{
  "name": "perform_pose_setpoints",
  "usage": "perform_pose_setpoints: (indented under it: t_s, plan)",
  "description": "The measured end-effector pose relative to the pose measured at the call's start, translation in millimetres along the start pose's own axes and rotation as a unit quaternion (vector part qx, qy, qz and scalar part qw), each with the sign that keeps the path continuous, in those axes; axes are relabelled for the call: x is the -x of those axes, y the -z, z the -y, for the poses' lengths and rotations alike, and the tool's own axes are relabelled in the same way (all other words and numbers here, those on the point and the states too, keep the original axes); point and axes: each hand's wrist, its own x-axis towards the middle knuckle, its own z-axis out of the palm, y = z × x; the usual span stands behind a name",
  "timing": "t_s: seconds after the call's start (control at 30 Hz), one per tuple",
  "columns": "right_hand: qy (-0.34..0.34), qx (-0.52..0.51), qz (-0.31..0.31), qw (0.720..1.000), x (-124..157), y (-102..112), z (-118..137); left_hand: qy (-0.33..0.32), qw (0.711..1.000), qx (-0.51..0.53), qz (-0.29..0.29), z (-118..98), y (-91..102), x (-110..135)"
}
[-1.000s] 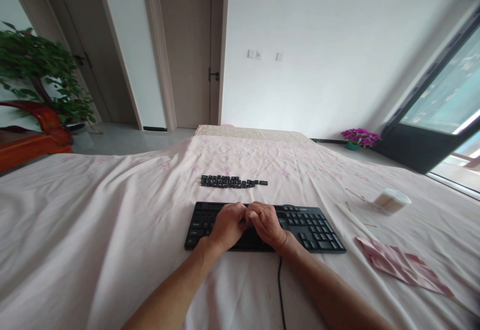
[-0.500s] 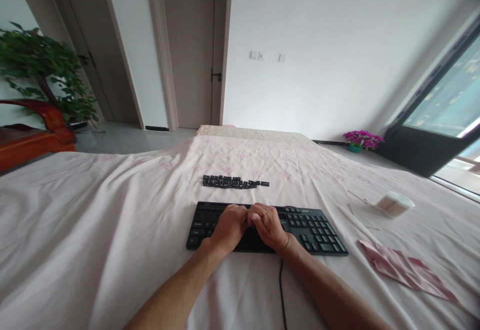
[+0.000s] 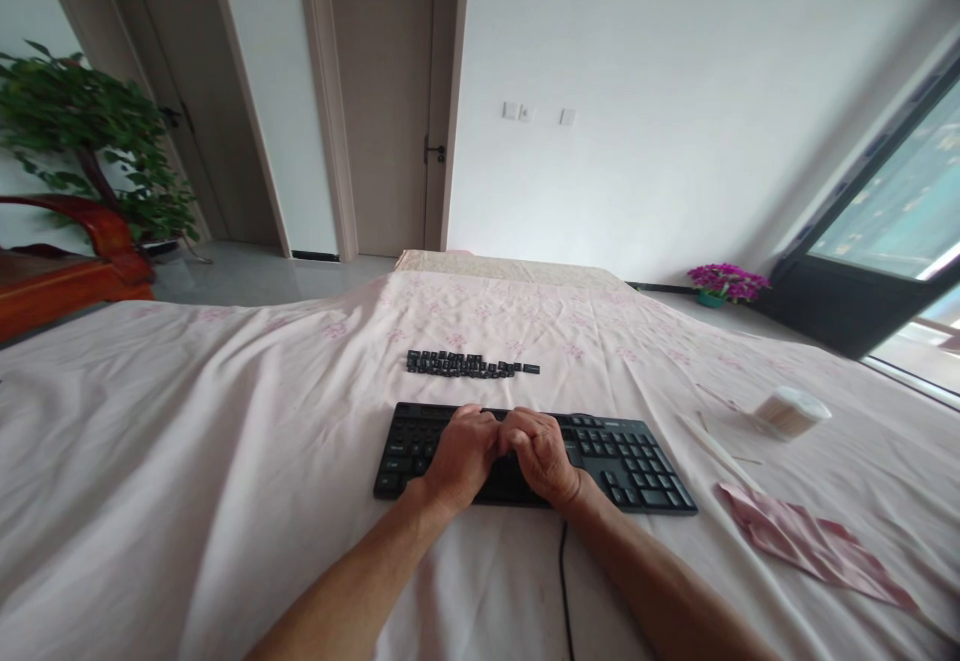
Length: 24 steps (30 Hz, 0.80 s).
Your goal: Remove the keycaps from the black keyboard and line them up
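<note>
A black keyboard (image 3: 630, 456) lies flat on the pale pink cloth, with my two hands over its middle. My left hand (image 3: 466, 451) is closed, its fingers curled down at the upper rows. Against it, my right hand (image 3: 538, 451) is closed too, the knuckles of both nearly touching. Whatever the fingertips pinch is hidden beneath the hands. Beyond the keyboard, several loose black keycaps (image 3: 459, 365) are laid out in uneven rows. A black cable (image 3: 565, 581) runs from under the keyboard's front edge towards me.
To the right stand a clear tub of cotton swabs (image 3: 791, 413) and a crumpled pink cloth (image 3: 814, 541). A few thin sticks (image 3: 720, 446) lie near them. The pale pink flowered cover (image 3: 247, 441) is wrinkled. A wooden armchair (image 3: 97, 251) stands at far left.
Both hands stay over the same part of the keyboard, with only a slight shift of the fingers. The whole view has moved very slightly.
</note>
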Motion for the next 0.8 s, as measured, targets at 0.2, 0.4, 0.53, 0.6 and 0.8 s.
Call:
perform_pose_setpoints:
  t_s: [0.2, 0.4, 0.53, 0.6, 0.8]
  plan:
    - [0.012, -0.032, -0.016, 0.999, -0.1, 1.5, 1.4, -0.007, 1.0, 0.005, -0.007, -0.1, -2.3, 0.8]
    - [-0.004, -0.054, -0.028, 0.998, 1.2, 0.8, -0.8, 0.029, 0.998, 0.063, 0.015, -1.0, 2.6, 0.4]
    - [-0.063, -0.086, -0.062, 0.992, -2.0, 3.6, 5.0, 0.066, 0.982, 0.174, 0.019, -0.3, 10.3, -0.9]
    - [-0.109, -0.083, -0.09, 0.986, -4.8, 6.8, 10.0, 0.092, 0.974, 0.209, -0.002, 2.0, 13.1, -2.2]
    - [-0.182, -0.054, -0.145, 0.971, -8.1, 12.0, 14.8, 0.13, 0.97, 0.203, -0.026, 10.7, 18.1, -4.2]
